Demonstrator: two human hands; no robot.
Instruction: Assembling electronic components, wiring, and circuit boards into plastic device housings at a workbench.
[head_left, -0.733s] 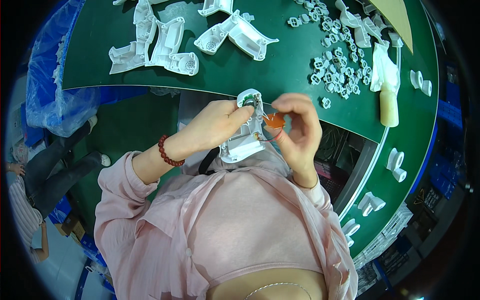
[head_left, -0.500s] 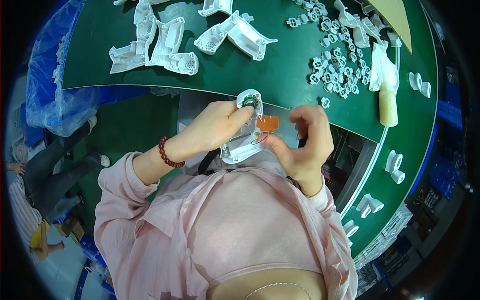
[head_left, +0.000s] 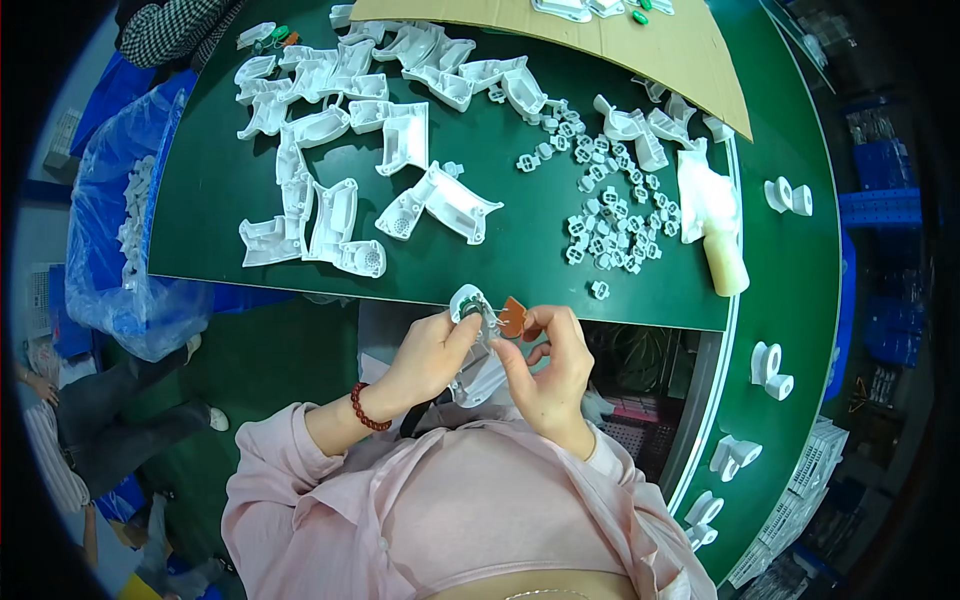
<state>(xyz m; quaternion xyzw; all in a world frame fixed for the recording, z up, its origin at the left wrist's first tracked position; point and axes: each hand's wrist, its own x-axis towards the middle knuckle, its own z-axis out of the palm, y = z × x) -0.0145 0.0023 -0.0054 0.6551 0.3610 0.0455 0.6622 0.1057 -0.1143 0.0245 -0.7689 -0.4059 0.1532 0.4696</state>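
In front of my body, just off the table's near edge, my left hand is closed around a white plastic housing half. Its rounded upper end shows beyond my thumb, with a dark and green part inside. My right hand is at the housing's right side, fingers bent. Its fingertips meet the edge of a small flat orange-brown piece, joined to the housing by thin pale wires. The right thumb tip lies against the housing's side. My fingers hide part of the inside.
Many white housing halves lie across the green table. Small white clips are heaped on the right, near a pale yellow bottle and a cardboard sheet. A blue bin stands left; another person's legs show beyond.
My right hand has moved in from the right, and its fingers now meet the orange-brown piece, which is tilted. The view has shifted, showing more of the table's far side.
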